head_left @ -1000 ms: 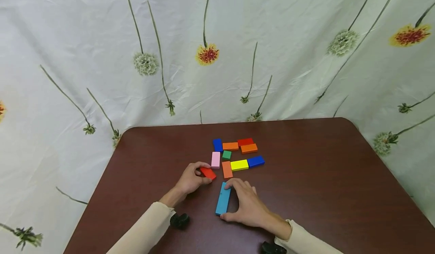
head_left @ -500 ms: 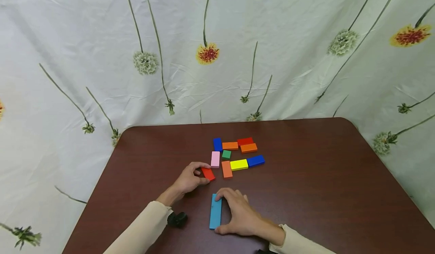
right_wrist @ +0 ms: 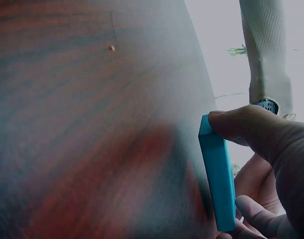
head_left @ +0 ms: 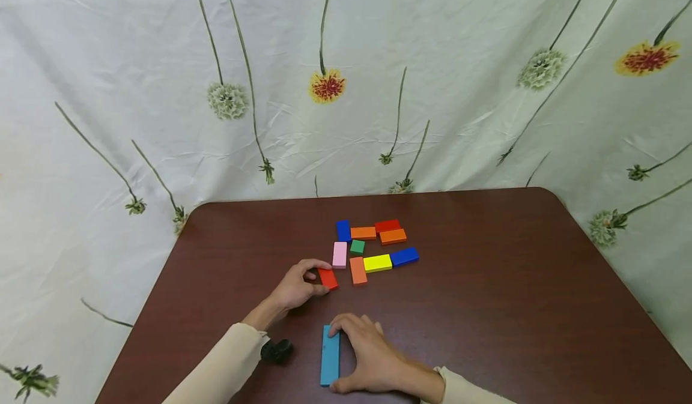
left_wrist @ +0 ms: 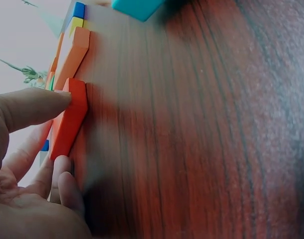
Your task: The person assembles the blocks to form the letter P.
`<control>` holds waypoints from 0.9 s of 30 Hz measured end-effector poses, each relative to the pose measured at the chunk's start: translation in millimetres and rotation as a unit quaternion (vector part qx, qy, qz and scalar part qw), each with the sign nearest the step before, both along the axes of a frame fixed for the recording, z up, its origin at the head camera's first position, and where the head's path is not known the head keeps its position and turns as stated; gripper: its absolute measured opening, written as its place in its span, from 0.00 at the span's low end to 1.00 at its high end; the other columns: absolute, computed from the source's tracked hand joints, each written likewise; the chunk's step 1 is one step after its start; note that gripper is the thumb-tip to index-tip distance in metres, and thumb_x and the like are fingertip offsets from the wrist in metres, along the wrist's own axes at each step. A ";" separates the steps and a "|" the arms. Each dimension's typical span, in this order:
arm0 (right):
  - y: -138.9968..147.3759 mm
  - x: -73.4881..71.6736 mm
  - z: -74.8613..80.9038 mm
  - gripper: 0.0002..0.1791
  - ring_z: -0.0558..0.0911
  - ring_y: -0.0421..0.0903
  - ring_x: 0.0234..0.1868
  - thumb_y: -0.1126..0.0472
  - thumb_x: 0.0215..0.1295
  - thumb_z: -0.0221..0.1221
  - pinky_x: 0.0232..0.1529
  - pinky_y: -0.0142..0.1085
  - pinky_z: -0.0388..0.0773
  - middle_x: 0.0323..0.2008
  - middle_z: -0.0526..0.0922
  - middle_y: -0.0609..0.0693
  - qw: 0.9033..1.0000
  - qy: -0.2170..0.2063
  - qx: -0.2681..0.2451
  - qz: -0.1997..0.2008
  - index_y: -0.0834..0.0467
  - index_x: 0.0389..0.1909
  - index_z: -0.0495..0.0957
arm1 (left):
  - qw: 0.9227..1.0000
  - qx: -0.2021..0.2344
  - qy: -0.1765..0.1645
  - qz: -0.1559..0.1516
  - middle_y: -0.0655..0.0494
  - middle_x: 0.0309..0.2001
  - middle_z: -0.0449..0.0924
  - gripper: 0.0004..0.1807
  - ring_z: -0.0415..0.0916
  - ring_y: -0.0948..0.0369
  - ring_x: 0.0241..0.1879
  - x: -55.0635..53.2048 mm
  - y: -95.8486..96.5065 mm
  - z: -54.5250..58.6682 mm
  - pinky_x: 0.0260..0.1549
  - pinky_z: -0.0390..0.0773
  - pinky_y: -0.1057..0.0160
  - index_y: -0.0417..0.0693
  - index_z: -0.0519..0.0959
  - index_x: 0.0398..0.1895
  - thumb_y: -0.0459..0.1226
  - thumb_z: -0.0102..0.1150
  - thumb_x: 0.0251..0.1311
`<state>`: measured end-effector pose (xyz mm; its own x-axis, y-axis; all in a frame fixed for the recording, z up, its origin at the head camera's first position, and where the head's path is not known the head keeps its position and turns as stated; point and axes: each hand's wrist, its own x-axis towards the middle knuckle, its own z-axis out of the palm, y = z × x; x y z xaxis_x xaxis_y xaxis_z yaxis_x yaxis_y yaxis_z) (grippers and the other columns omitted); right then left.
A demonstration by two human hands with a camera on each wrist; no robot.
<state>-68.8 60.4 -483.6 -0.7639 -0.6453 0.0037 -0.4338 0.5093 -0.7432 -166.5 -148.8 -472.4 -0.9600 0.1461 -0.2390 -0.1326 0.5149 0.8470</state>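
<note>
Clock as the person sees it, 12 being the desk edge furthest off. Pale left sleeve comes in from about 7, black gadget by the cuff. Left hand has the near red block pinched end to end, thumb on the near end, fingertip on the far one. At 6 from that, well apart: long light-blue block. Right hand grips it from its 3 o'clock side, thumb on the near end, index on the far one; can't tell from here if it touches the desk. Pink block at red's 1 o'clock; fingertip hides any contact. Left blue block at pink's 12, green block just off pink's 2, salmon block near its 4. Orange block sits against left blue's 3 o'clock side. Yellow block meets salmon at 2. Far red block is at orange's 3 o'clock end, second orange block along its 5 o'clock edge. Right blue block continues off yellow's 3 o'clock end. Pale right sleeve exits toward 4.
</note>
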 end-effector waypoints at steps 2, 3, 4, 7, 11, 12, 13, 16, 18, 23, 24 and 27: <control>-0.6 1.4 0.2 0.35 0.68 0.39 0.53 0.44 0.49 0.76 0.47 0.34 0.60 0.61 0.72 0.40 1.000 0.005 0.003 0.003 0.43 0.55 0.68 | 1.000 0.001 0.000 -0.001 0.47 0.58 0.72 0.22 0.66 0.51 0.50 0.1 -1.1 -0.8 0.43 0.71 0.60 0.50 0.83 0.52 0.28 0.71 0.53; -0.9 2.1 0.3 0.35 0.68 0.38 0.53 0.44 0.48 0.76 0.47 0.34 0.60 0.61 0.72 0.40 1.000 0.006 0.004 0.004 0.43 0.55 0.68 | 1.000 0.002 0.001 -0.002 0.48 0.58 0.73 0.22 0.67 0.51 0.50 0.2 -1.7 -1.2 0.43 0.71 0.60 0.51 0.83 0.52 0.28 0.71 0.53; -1.1 2.7 0.4 0.35 0.68 0.38 0.52 0.44 0.48 0.76 0.47 0.34 0.60 0.61 0.72 0.39 1.000 0.007 0.004 0.005 0.43 0.55 0.68 | 1.000 0.003 0.001 -0.003 0.48 0.58 0.73 0.22 0.67 0.51 0.50 0.4 -2.2 -1.6 0.43 0.71 0.60 0.51 0.83 0.52 0.28 0.71 0.53; -1.6 4.4 0.0 0.35 0.67 0.37 0.52 0.44 0.48 0.76 0.46 0.33 0.60 0.61 0.72 0.39 1.000 0.008 0.009 0.004 0.43 0.55 0.68 | 1.000 0.006 0.002 -0.003 0.48 0.58 0.74 0.22 0.67 0.51 0.50 1.1 -3.0 -2.1 0.44 0.71 0.59 0.51 0.83 0.53 0.28 0.71 0.54; -2.7 6.3 -1.7 0.36 0.67 0.36 0.50 0.45 0.47 0.77 0.45 0.32 0.60 0.61 0.72 0.39 1.000 0.006 0.014 0.002 0.43 0.55 0.68 | 1.000 0.010 0.004 -0.005 0.47 0.59 0.73 0.21 0.68 0.51 0.51 1.6 -3.5 -3.5 0.44 0.72 0.59 0.51 0.83 0.53 0.29 0.70 0.55; -3.0 6.7 -2.2 0.36 0.67 0.36 0.50 0.45 0.46 0.77 0.44 0.31 0.60 0.61 0.72 0.39 1.000 0.006 0.015 0.001 0.43 0.55 0.68 | 1.000 0.010 0.005 -0.006 0.47 0.59 0.73 0.21 0.68 0.51 0.51 1.6 -3.5 -3.7 0.45 0.72 0.59 0.51 0.83 0.54 0.30 0.70 0.56; -3.4 7.0 -2.6 0.36 0.67 0.36 0.50 0.45 0.46 0.77 0.45 0.31 0.60 0.61 0.72 0.39 1.000 0.006 0.014 -0.001 0.43 0.55 0.68 | 1.000 0.010 0.007 -0.007 0.47 0.60 0.73 0.21 0.68 0.51 0.51 1.5 -3.5 -3.9 0.45 0.72 0.59 0.51 0.83 0.54 0.30 0.70 0.56; -4.5 7.1 -2.9 0.37 0.68 0.37 0.53 0.45 0.46 0.77 0.45 0.32 0.60 0.61 0.70 0.39 1.000 0.003 0.017 -0.005 0.42 0.55 0.68 | 1.000 0.008 0.012 -0.008 0.47 0.60 0.73 0.20 0.68 0.51 0.51 1.3 -3.3 -4.2 0.45 0.72 0.59 0.51 0.83 0.54 0.31 0.70 0.57; -4.4 6.8 -2.3 0.37 0.68 0.39 0.56 0.45 0.46 0.77 0.46 0.33 0.60 0.60 0.67 0.40 1.000 -0.005 0.017 -0.007 0.42 0.56 0.69 | 1.000 0.008 0.014 -0.008 0.47 0.60 0.73 0.21 0.68 0.51 0.51 1.1 -3.1 -4.5 0.45 0.72 0.59 0.50 0.82 0.54 0.31 0.70 0.56; -3.0 6.5 -0.3 0.37 0.68 0.41 0.58 0.44 0.47 0.77 0.46 0.35 0.59 0.59 0.65 0.41 1.000 -0.020 0.014 -0.007 0.42 0.57 0.69 | 1.000 0.008 0.014 -0.009 0.47 0.60 0.72 0.21 0.67 0.51 0.51 2.1 -2.8 -4.1 0.45 0.72 0.58 0.50 0.82 0.54 0.30 0.70 0.56; -3.0 6.5 -0.3 0.37 0.68 0.41 0.58 0.44 0.48 0.77 0.46 0.34 0.59 0.58 0.66 0.41 1.000 -0.019 0.013 -0.006 0.43 0.57 0.69 | 1.000 0.008 0.014 -0.009 0.47 0.60 0.72 0.21 0.67 0.51 0.51 2.3 -2.8 -3.8 0.44 0.72 0.58 0.50 0.82 0.55 0.30 0.70 0.57; -3.2 6.2 -0.7 0.36 0.68 0.40 0.56 0.44 0.49 0.76 0.45 0.34 0.59 0.58 0.67 0.40 1.000 -0.014 0.014 -0.002 0.43 0.57 0.70 | 1.000 0.008 0.014 -0.011 0.47 0.61 0.72 0.21 0.67 0.51 0.51 2.5 -3.1 -3.4 0.44 0.72 0.59 0.50 0.82 0.55 0.30 0.70 0.57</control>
